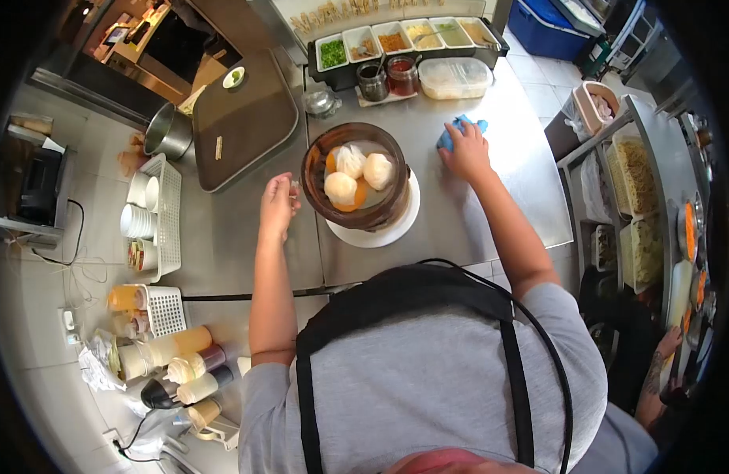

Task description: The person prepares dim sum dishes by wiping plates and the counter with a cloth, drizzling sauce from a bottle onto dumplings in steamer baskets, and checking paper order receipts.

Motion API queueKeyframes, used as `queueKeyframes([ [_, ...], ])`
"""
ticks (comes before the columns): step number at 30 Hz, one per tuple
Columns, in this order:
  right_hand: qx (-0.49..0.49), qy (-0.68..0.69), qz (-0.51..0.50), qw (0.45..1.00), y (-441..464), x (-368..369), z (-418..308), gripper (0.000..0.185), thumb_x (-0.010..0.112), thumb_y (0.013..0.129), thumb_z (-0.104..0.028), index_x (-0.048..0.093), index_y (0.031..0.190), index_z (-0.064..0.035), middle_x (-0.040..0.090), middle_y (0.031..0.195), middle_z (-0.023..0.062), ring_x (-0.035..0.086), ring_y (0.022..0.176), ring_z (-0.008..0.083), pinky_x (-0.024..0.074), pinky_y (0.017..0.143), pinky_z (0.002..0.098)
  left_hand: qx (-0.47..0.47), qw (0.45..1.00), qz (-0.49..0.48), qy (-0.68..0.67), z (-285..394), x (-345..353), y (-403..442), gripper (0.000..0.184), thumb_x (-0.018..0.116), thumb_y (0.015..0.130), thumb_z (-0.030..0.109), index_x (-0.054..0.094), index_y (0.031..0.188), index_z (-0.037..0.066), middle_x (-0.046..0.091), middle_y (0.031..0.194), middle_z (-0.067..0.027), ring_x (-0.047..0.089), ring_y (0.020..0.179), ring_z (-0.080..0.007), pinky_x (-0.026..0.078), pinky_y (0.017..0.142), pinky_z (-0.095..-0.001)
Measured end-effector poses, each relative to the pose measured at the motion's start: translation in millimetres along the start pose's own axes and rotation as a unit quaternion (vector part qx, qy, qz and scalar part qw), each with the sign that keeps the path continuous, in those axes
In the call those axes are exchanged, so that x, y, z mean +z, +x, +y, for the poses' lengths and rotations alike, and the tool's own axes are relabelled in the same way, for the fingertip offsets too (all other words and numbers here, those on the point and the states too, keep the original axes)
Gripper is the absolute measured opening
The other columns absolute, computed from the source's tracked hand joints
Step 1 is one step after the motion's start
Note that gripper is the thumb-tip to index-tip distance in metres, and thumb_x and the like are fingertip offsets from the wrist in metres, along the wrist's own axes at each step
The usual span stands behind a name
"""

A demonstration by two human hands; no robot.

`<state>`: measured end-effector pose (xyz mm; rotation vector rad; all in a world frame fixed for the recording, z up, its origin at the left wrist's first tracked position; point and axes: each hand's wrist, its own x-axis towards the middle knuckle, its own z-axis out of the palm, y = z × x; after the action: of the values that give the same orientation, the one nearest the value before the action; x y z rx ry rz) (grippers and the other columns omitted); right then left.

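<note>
A round bamboo steamer basket (311,189) stands on a white plate (408,225) on the steel counter. Inside it are three pale dumplings (339,189), with orange slices (359,197) under them. My right hand (465,152) is out to the right of the basket, its fingers closed over a crumpled blue cloth (446,141) on the counter. Just left of the basket, and apart from it, is my left hand (279,207). Its fingers are curled together, and a small pale bit shows at the fingertips, too small to name.
A brown tray (246,118) lies at the left, holding a small white dish (233,77). Along the back are topping containers (392,39), two sauce jars (402,75) and a lidded plastic box (455,79). Another person's forearm (653,383) shows at the lower right.
</note>
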<state>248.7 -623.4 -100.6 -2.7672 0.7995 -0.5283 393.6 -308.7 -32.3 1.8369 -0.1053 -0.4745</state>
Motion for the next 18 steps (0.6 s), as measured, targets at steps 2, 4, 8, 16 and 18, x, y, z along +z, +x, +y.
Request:
queueKeyframes([
  [2,0.014,-0.08,0.011,0.997,-2.8,20.8,4.9,0.035,0.057,0.074,-0.019,0.054,0.108,-0.0149,0.046,0.115,0.0114,0.042,0.108,0.0277,0.0359,0.088,0.0413,-0.033,0.999,0.006,0.006,-28.4,1.5,7.7,0.027,0.042,0.089,0.029,0.052,0.102,0.008,0.054,0.077,-0.0018,0.046,0.053,-0.0052,0.034,0.043,-0.0177],
  [4,-0.012,0.021,0.011,1.0,6.4,36.8,14.7,0.032,0.057,0.072,-0.015,0.056,0.104,-0.0155,0.05,0.109,0.0111,0.046,0.103,0.029,0.0385,0.086,0.0393,-0.052,0.996,-0.002,0.066,-51.3,9.5,9.0,0.024,0.047,0.085,0.026,0.055,0.1,0.009,0.055,0.072,0.0004,0.045,0.052,-0.0048,0.034,0.043,-0.018],
  [8,-0.065,0.237,-0.071,0.967,15.2,42.4,-23.0,0.027,0.054,0.073,-0.012,0.059,0.1,-0.0144,0.052,0.105,0.0117,0.049,0.097,0.0305,0.0401,0.084,0.0371,-0.067,0.992,-0.063,0.088,-62.3,29.5,4.1,0.034,0.06,0.074,0.023,0.054,0.104,0.009,0.057,0.078,0.0004,0.048,0.059,-0.0059,0.036,0.047,-0.0197],
  [16,-0.118,0.129,-0.09,0.98,-68.0,16.2,-44.0,0.03,0.05,0.072,-0.008,0.059,0.1,-0.0155,0.052,0.101,0.0121,0.049,0.093,0.032,0.0414,0.083,0.0389,0.215,0.959,-0.171,-0.066,-85.5,50.1,24.5,0.053,0.07,0.067,0.01,0.048,0.114,0.005,0.053,0.108,-0.0073,0.053,0.093,-0.0149,0.045,0.076,-0.0277],
  [18,-0.125,0.161,-0.102,0.974,-91.1,6.5,-37.6,0.032,0.052,0.07,-0.006,0.059,0.1,-0.0149,0.053,0.1,0.0127,0.049,0.092,0.0321,0.0418,0.082,0.0388,0.176,0.965,-0.179,-0.074,-86.9,49.9,25.2,0.054,0.071,0.066,0.01,0.047,0.115,0.005,0.053,0.11,-0.0075,0.052,0.095,-0.0152,0.044,0.078,-0.0281],
])
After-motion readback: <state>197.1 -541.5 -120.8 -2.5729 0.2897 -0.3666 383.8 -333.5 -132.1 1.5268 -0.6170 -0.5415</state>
